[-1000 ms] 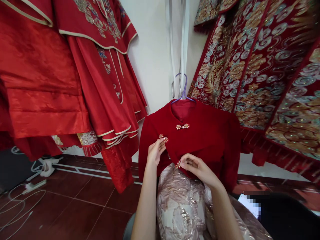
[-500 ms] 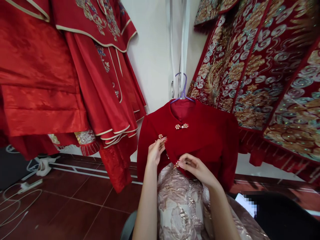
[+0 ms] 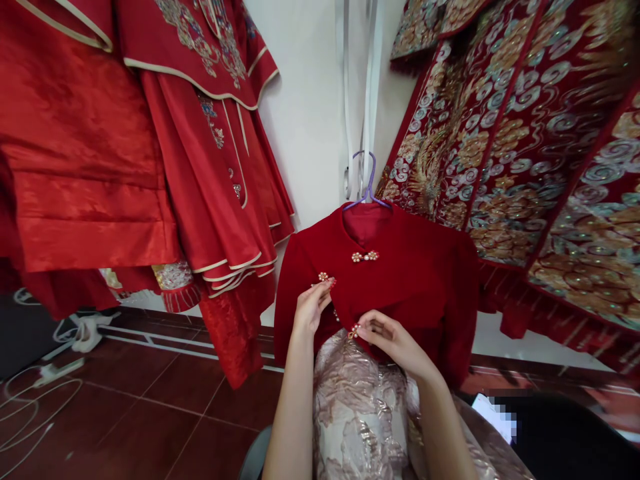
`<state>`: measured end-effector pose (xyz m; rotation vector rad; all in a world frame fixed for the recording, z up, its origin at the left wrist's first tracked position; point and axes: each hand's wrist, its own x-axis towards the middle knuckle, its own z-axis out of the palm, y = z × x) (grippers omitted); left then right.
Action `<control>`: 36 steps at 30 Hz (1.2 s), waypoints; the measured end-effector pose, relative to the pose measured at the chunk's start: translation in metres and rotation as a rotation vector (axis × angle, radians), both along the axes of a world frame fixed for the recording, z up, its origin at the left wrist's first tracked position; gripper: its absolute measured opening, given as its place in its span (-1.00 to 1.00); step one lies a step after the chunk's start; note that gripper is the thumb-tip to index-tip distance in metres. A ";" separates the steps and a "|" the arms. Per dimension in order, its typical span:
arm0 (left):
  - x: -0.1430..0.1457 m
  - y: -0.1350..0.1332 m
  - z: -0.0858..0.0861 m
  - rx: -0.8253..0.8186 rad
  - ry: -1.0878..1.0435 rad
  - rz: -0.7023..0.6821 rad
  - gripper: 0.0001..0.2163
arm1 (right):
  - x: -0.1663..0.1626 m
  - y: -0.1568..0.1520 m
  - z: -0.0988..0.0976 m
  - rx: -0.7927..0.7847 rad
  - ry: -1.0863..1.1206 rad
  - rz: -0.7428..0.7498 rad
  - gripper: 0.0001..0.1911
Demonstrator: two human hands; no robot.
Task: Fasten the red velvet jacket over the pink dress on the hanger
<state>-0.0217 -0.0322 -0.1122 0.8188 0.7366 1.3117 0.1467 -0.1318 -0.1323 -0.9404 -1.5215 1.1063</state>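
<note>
A dark red velvet jacket (image 3: 400, 287) hangs in front of me on a purple hanger (image 3: 369, 190). At its neck a beaded flower clasp (image 3: 365, 257) is fastened. My left hand (image 3: 313, 308) pinches the edge of the jacket's front flap, just below another beaded flower (image 3: 324, 276). Lower down, my right hand (image 3: 389, 335) holds a flower-shaped clasp piece (image 3: 354, 331) at the flap's bottom corner between thumb and fingers. Between these two spots the flap's edge stands apart from the side panel. Pale pink brocade fabric (image 3: 357, 413) lies beneath, between my forearms.
Red garments with cream trim (image 3: 200, 173) hang on the left, and a heavily embroidered one (image 3: 510, 153) on the right. White straps (image 3: 369, 80) run above the hanger. White cables (image 3: 45, 393) lie on the tiled floor (image 3: 165, 407). A lit phone-like screen (image 3: 493, 417) is at lower right.
The view has shifted slightly, so the jacket and garments appear a little lower or farther right. Both hands keep their pinch at the same places on the jacket.
</note>
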 end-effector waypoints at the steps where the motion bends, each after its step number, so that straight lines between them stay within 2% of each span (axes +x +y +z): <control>1: 0.001 0.001 0.000 -0.003 -0.002 0.010 -0.87 | -0.001 0.001 0.000 -0.001 -0.001 -0.004 -0.76; 4: 0.003 0.002 -0.003 -0.012 0.009 0.025 -0.88 | -0.002 0.002 0.000 -0.010 -0.001 -0.007 -0.75; 7: -0.001 0.000 -0.001 -0.032 0.020 -0.024 -0.90 | 0.003 -0.001 0.002 -0.024 0.002 0.008 -0.75; 9: -0.006 -0.004 0.008 -0.038 0.050 -0.097 -0.83 | 0.014 -0.007 0.003 -0.044 -0.003 0.055 -0.76; 11: -0.008 -0.008 0.027 0.015 0.147 -0.181 -0.72 | 0.028 -0.015 0.003 -0.066 0.000 0.123 -0.77; 13: -0.006 -0.011 0.054 0.194 0.290 -0.229 -0.69 | 0.043 -0.023 0.002 -0.065 0.030 0.159 -0.76; 16: 0.006 -0.008 0.093 0.544 0.505 -0.181 -0.71 | 0.057 -0.032 0.002 -0.034 0.083 0.137 -0.74; 19: 0.021 0.001 0.115 0.839 0.836 -0.169 -0.79 | 0.060 -0.035 0.003 -0.044 0.063 0.131 -0.73; 22: 0.030 0.009 0.121 1.020 1.098 -0.156 -0.86 | 0.058 -0.036 0.005 -0.057 0.032 0.117 -0.73; 25: 0.034 0.011 0.121 1.127 1.219 -0.118 -0.91 | 0.060 -0.036 0.003 -0.043 0.026 0.095 -0.72; 30: 0.037 0.012 0.124 1.224 1.344 -0.012 -0.92 | 0.065 -0.032 -0.006 0.010 0.246 0.134 -0.64; 33: 0.037 0.014 0.127 1.273 1.402 0.003 -0.91 | 0.066 -0.029 -0.007 0.019 0.311 0.113 -0.73; 36: 0.039 0.018 0.128 1.250 1.427 -0.008 -0.90 | 0.065 -0.026 -0.007 0.013 0.323 0.071 -0.80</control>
